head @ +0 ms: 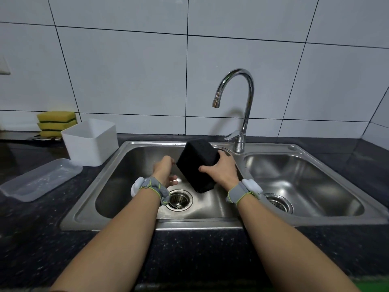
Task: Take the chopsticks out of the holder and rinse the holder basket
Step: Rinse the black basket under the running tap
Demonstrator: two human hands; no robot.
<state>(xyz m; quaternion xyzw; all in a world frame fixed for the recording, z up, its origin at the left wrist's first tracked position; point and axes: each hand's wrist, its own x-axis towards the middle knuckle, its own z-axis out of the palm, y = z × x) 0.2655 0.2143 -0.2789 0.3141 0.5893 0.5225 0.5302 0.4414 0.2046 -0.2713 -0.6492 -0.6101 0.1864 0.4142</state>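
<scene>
Head view over a double steel sink (145, 223). The right hand (221, 172) grips a black perforated holder basket (194, 165), tilted above the left basin; the left hand (165, 172) hovers just beside it, fingers relaxed. A chrome faucet (245, 106) rises behind. On the dark counter (31, 239) at left: a white container (92, 142), a clear tray (37, 180), stacked yellow sponges (55, 123).

Bare forearms, no sleeves; grey fabric strap with lime-green edging round each wrist; rounded white plastic module on the left band (137, 187); the same on the right band (251, 186).
</scene>
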